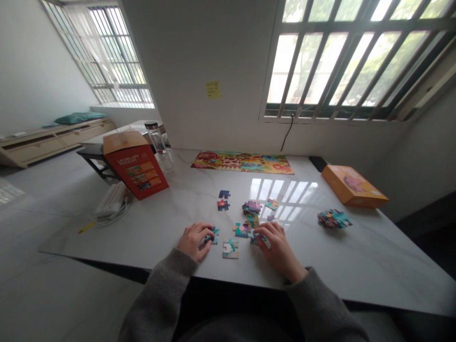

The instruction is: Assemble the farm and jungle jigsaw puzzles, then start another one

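Note:
My left hand (194, 241) pinches a blue-and-teal jigsaw piece (214, 235) against the white marble table (149, 232). My right hand (275, 245) has its fingers on another jigsaw piece (259, 239), partly hidden under them. Between the hands lie a pale teal piece (230, 248) and a small joined group of pieces (241, 230). A small stack of pieces (252, 207) sits just beyond them. Farther right, a loose heap of pieces (334, 219) lies apart from both hands. A long assembled, colourful jigsaw puzzle (242, 163) lies along the table's far edge.
A red puzzle box (135, 166) stands at the table's left, beside a clear bottle (156, 140). An orange box lid (354, 186) lies at the right. A white cable bundle (112, 202) sits near the left edge, and a dark phone (318, 163) lies by the wall.

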{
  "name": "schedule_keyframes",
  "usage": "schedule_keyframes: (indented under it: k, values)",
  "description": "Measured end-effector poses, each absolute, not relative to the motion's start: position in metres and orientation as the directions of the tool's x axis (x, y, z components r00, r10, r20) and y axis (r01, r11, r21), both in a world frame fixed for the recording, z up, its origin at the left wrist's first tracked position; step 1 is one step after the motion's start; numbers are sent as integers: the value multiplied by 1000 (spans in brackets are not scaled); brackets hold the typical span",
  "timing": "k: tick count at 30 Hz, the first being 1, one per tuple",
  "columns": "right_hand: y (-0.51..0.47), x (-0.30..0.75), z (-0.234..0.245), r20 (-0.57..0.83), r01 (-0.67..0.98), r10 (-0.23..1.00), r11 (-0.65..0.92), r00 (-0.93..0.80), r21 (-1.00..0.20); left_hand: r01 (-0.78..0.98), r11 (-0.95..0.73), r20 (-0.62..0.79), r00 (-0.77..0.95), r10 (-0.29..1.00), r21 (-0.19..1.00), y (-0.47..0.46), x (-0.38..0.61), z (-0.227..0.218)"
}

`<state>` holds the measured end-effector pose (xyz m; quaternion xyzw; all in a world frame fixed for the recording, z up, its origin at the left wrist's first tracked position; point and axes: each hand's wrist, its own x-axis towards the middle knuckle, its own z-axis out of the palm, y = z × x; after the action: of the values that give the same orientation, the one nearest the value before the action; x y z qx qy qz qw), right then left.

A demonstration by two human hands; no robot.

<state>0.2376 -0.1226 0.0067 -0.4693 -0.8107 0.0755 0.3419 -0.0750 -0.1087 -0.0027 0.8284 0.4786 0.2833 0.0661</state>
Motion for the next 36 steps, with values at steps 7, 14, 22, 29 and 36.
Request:
schedule_keyframes:
  k: [7, 14, 22, 29, 36]
  values:
    - [-118, 253, 5, 469, 723, 840, 501, -273, -476, 683, -613, 465, 426, 776, 397, -93, -54, 9]
    - [-95, 244, 9, 350, 834, 927, 299, -137, -464, 630, -684, 412, 550, 727, 366, -21, 2, 32]
    - [-71, 237, -4, 364, 877, 920, 292, -148, -381, 618, -767, 128, 758, 639, 173, 42, 64, 52]
    - [-72, 246, -2, 358, 784, 928, 297, -103, -545, 590, -788, 168, 771, 615, 176, 53, 64, 40]
    - [-74, 252, 5, 350, 764, 937, 212, 18, -609, 574, -722, 458, 561, 690, 385, 63, 24, 30]
